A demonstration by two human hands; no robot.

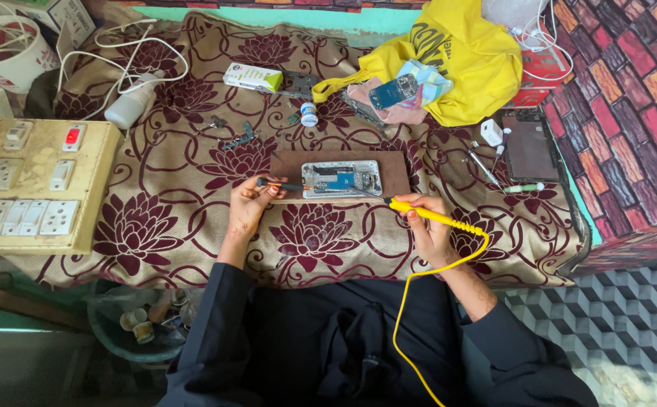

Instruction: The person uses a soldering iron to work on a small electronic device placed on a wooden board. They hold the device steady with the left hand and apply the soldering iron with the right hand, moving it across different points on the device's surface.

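right hand grips yellow soldering iron; left hand grips tweezers over opened phone.

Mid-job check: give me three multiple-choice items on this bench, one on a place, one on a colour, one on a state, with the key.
1. Where does the opened phone lie?
A. On the brown mat
B. On the switchboard
C. Inside the yellow bag

2. What colour is the soldering iron in the right hand?
A. Red
B. Yellow
C. Green

3. What is the state of the left hand?
A. Flat on the cloth, holding nothing
B. Gripping a small dark tool pointed at the phone
C. Holding a white bottle

Key: 1 A, the phone sits within the mat's edges. 2 B, its handle and cord are yellow. 3 B, fingers close round the tool's handle.
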